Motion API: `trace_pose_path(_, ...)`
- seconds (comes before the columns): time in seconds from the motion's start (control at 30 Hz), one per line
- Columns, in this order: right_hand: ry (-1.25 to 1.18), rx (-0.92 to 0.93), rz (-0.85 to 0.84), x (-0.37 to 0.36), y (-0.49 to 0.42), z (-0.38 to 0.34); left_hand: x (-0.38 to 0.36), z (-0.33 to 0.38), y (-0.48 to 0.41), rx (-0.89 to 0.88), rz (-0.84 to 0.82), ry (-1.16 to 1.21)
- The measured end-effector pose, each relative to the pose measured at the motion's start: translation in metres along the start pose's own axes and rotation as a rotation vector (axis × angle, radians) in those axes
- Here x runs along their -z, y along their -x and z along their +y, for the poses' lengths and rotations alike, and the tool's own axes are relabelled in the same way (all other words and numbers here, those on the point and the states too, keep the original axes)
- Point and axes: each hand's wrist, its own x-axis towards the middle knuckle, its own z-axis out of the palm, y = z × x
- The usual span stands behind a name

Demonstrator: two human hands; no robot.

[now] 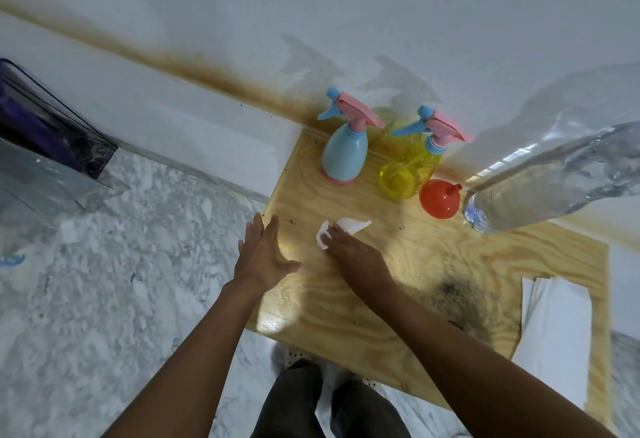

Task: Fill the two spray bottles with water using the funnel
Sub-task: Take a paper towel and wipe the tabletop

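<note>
A blue spray bottle [344, 150] and a yellow spray bottle [408, 171] stand capped with pink-and-blue triggers at the back of the wooden table [433, 257]. Right of the yellow one, an orange funnel [439, 199] rests wide end down. A large clear water bottle [540, 191] stands at the right. My right hand [349, 247] presses flat on a white tissue [341, 229] on the tabletop. Beside it, my left hand [263, 254] hovers over the table's left edge with fingers spread, holding nothing.
A stack of white paper [557, 326] lies on the table's right side. A dark stain [460, 299] marks the wood. On the marble floor [121, 281] at left stands a clear container [45, 146]. The white wall is directly behind the table.
</note>
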Motion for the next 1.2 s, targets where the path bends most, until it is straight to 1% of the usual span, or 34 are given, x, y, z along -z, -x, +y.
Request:
trace_pose_path(0.1, -0.011, -0.133, 0.001, 0.008, -0.009, 0.003, 0.000, 0.002, 0.000, 0.008, -0.014, -0.018)
trace_pose_path(0.17, -0.053, -0.199, -0.050, 0.009, -0.023, -0.003, 0.000, 0.003, 0.000, 0.010, -0.013, -0.039)
trace_pose_path(0.3, -0.002, -0.210, -0.115, 0.013, -0.057, -0.026, -0.001, 0.003, 0.000, 0.009, 0.001, -0.036)
trace_pose_path(0.4, 0.014, -0.144, -0.182, 0.016, -0.069, -0.039, -0.002, 0.002, -0.001, 0.011, 0.008, -0.038)
trace_pose_path(0.5, 0.059, 0.002, -0.246, 0.013, -0.069, -0.043, -0.003, 0.002, -0.002, 0.016, 0.012, -0.046)
trace_pose_path(0.6, 0.101, 0.173, -0.349, 0.011, -0.059, -0.037, -0.003, 0.001, -0.002, 0.008, 0.009, -0.047)
trace_pose_path(0.67, 0.108, 0.209, -0.381, 0.017, -0.054, -0.026, -0.002, 0.000, -0.001, 0.009, 0.003, -0.052)
trace_pose_path(0.73, 0.141, 0.146, -0.355, 0.023, -0.053, -0.012, -0.002, 0.000, -0.002, 0.012, -0.004, -0.069)
trace_pose_path(0.77, 0.129, 0.100, -0.283, 0.025, -0.052, -0.007, -0.002, 0.000, -0.002, 0.013, -0.006, -0.070)
trace_pose_path(0.83, 0.079, 0.070, -0.146, 0.024, -0.050, -0.001, -0.002, 0.000, -0.002, 0.014, -0.012, -0.062)
trace_pose_path(0.9, 0.044, 0.047, -0.089, 0.025, -0.046, -0.005, -0.002, 0.000, -0.002, 0.009, -0.018, -0.064)
trace_pose_path(0.97, 0.001, -0.021, -0.036, 0.027, -0.041, -0.008, -0.001, -0.001, -0.002, 0.002, -0.018, -0.067)
trace_pose_path(1.03, 0.022, -0.105, 0.103, 0.026, -0.036, -0.005, -0.001, 0.000, -0.002, 0.000, -0.015, -0.073)
trace_pose_path(1.07, 0.034, -0.165, 0.142, 0.025, -0.033, -0.004, 0.000, 0.000, -0.002, 0.001, -0.016, -0.072)
trace_pose_path(1.1, 0.023, -0.230, 0.130, 0.023, -0.030, -0.005, 0.000, 0.000, -0.002, 0.001, -0.018, -0.071)
trace_pose_path(1.13, 0.013, -0.278, 0.075, 0.019, -0.027, -0.007, 0.000, 0.000, -0.002, 0.000, -0.019, -0.072)
trace_pose_path(1.2, 0.062, -0.292, -0.043, 0.006, -0.025, -0.015, -0.001, 0.001, -0.002, 0.001, -0.020, -0.074)
